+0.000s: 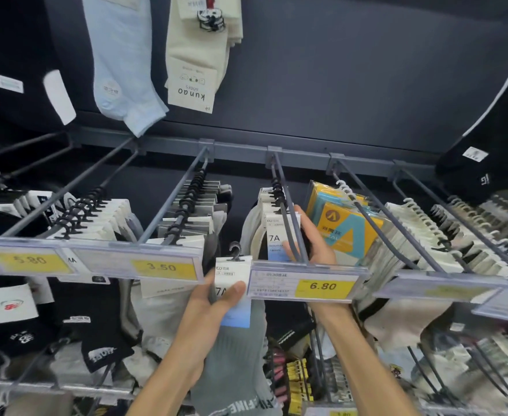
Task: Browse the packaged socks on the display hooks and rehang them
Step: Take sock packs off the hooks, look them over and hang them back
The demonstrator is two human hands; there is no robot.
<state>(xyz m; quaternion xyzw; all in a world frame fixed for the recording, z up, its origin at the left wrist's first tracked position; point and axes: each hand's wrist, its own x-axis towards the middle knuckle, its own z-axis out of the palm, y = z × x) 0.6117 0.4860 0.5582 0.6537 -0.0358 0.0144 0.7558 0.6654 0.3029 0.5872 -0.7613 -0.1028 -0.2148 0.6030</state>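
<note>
The left hand (205, 304) pinches the grey sock pack (237, 352) by its stiff white header card, just left of the 6.80 price tag (321, 286). The pack looks light, and floppy below the card, so the card is probably the best place to hold it. Its long axis hangs vertical, with the plastic hanger (235, 252) uppermost. The right hand (318, 244) grips the 7A packs (274, 235) hanging on the display hook (285, 187).
</note>
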